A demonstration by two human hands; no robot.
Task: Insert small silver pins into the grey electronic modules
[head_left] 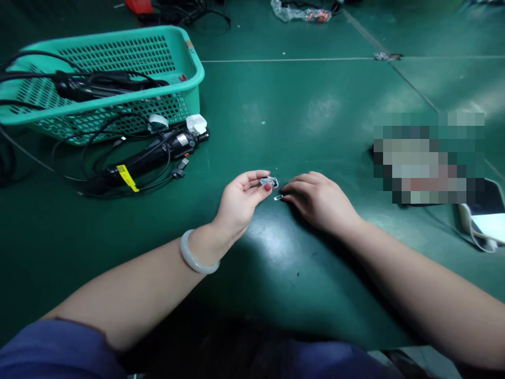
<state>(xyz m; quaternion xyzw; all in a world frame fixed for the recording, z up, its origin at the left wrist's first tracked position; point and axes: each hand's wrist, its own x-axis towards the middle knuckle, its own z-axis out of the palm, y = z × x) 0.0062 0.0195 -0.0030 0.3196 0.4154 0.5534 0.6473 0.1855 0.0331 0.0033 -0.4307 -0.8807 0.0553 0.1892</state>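
Between the thumb and fingers of my left hand (238,202) is a small pale, patterned piece (269,182) that looks like a circuit board. My right hand (320,199) is just to its right, low over the green tabletop, its thumb and fingers pinched together. A tiny bright rectangular piece (278,198) with a dark middle sticks out from those fingertips; its exact kind is too small to make out. The two hands are close together but apart. A pale bangle (193,258) circles my left wrist.
A green perforated basket (193,100) at the upper left holds a black tool with cables. In front of it lies a black corded tool (145,158) with a yellow tag. A blurred-out object (420,163) and a white-edged device (487,218) are at right. Plastic-wrapped item (302,13) lies far back.
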